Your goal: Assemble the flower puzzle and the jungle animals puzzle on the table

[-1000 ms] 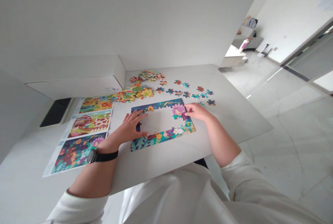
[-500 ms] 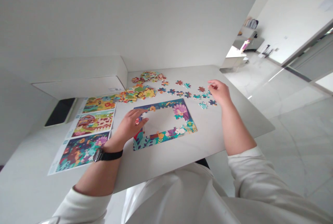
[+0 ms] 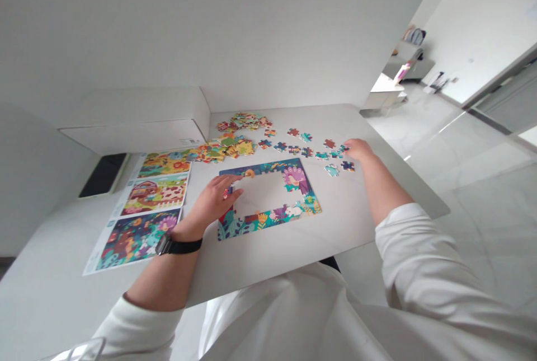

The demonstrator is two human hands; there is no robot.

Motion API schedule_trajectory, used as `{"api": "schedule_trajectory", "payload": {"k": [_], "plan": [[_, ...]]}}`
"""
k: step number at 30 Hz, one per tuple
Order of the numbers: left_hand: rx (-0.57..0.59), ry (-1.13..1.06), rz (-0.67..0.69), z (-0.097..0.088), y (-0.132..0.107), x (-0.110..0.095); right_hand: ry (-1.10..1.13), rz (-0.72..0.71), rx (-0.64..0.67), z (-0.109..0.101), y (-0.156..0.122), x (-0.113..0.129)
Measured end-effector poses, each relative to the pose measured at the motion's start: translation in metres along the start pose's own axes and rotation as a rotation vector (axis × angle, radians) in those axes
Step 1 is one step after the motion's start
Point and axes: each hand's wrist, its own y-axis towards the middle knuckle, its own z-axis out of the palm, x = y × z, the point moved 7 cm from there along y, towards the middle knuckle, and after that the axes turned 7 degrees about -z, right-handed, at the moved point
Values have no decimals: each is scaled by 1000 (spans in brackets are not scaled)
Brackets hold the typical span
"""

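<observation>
A jigsaw puzzle [image 3: 268, 167] lies on the white table, joined into a rectangular ring with a bare middle. My left hand [image 3: 212, 200] rests over its left side, thumb apart from the outstretched fingers and nothing in its grasp. To the right, the fingertips of my right hand [image 3: 359, 150] are pinched on a small blue-teal puzzle piece [image 3: 344, 148] at the end of a row of loose pieces. Close by lie a dark blue piece [image 3: 348, 166], a teal piece [image 3: 331, 170] and a brown piece [image 3: 329, 143].
Yellow and green puzzle pieces [image 3: 226, 147] are heaped behind the puzzle. Printed picture sheets [image 3: 140, 212] lie at the left, with a dark-screened phone [image 3: 103, 175] beside them. A white box [image 3: 134, 136] stands against the wall. The table's right edge drops to a tiled floor.
My right hand has lowered slightly onto the end of the loose row, its fingers now at the blue-teal piece. My left hand stays on the puzzle. The whole view has shifted slightly.
</observation>
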Motion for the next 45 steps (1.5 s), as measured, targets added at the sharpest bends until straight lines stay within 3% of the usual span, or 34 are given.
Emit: {"api": "schedule_trajectory", "payload": {"k": [7, 16, 22, 26, 28, 32, 37, 40, 45], "plan": [[-5, -12, -3, 0, 0, -2, -62, 23, 68, -3, 9, -14], [-2, -13, 8, 2, 1, -2, 13, 52, -62, -5, -11, -22], [6, -11, 6, 3, 1, -3, 239, 95, -167, -25, -19, -20], [-7, -7, 20, 4, 0, -2, 567, 13, -433, -48, -41, 15], [-18, -3, 24, 5, 0, -1, 818, -81, -459, -48, -60, 48], [-19, 1, 25, 8, 0, -1, 1214, -241, -322, -23, -101, 126], [0, -14, 15, 8, -1, -6, 1364, -261, -110, 28, -136, 194], [-14, -42, 7, 4, -2, -14, 1342, -313, 37, 44, -148, 216], [-71, -206, -70, -7, 1, -32, 1338, -357, 129, 50, -155, 226]]}}
